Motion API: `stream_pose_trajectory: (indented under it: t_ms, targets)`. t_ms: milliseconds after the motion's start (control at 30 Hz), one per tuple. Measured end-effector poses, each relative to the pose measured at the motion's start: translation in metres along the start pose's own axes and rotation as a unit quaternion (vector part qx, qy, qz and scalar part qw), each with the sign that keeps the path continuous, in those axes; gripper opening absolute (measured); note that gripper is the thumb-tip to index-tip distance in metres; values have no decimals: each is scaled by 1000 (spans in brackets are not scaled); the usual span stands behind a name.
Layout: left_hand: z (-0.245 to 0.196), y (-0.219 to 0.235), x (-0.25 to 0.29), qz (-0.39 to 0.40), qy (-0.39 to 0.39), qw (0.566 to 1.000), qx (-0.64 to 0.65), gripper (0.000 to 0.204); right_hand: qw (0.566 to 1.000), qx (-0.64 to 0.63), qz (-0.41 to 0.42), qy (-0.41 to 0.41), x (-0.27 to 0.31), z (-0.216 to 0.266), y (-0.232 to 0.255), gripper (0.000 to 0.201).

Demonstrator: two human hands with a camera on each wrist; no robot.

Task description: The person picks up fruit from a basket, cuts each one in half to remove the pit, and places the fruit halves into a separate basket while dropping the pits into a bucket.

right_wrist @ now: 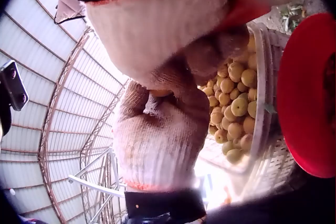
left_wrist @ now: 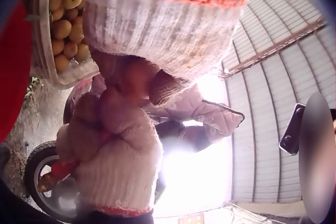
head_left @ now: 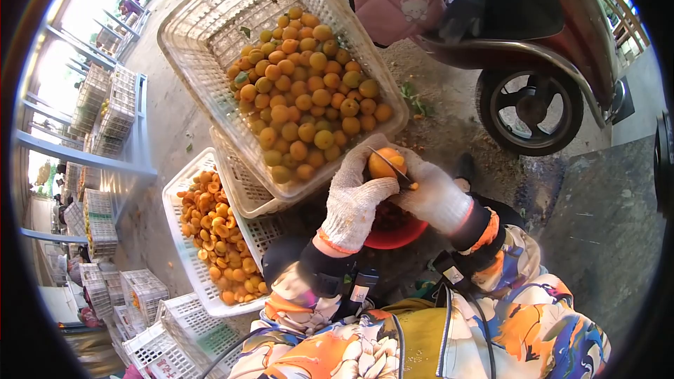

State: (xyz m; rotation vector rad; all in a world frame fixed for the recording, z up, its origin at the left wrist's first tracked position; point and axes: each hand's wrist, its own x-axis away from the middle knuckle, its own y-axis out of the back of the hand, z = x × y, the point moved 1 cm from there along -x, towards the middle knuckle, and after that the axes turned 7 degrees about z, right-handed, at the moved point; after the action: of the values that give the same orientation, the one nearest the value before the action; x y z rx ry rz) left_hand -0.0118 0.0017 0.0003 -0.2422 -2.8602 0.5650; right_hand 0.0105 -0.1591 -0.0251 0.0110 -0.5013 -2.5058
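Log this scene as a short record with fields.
left hand: gloved, holds one fruit
right hand: gloved, holds a thin blade against that fruit
big crate: lattice sides, holds whole fruits
white crate: smaller, holds cut pieces
red bowl: below the hands, contents unclear
scooter: parked beyond the hands

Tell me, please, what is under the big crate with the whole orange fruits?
Under the big crate sits a lower crate, of which one edge shows. The rest is covered, so its contents cannot be seen.
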Motion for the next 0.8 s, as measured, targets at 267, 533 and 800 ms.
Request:
stream_pose_trajectory:
  t_ms: [267, 533, 800]
  targets:
    - [15, -7, -5, -4, -58, 995, -79, 69, 996, -9, -83, -13, -8, -5, -5, 56]
    - [2, 0, -7, 21, 29, 997, -66, 55, 983, 147, -89, -64, -1, 15, 1, 38]
    - [30, -13, -8, -82, -120, 982, -123, 57, 983, 119, -141, -10, -16, -21, -20, 37]
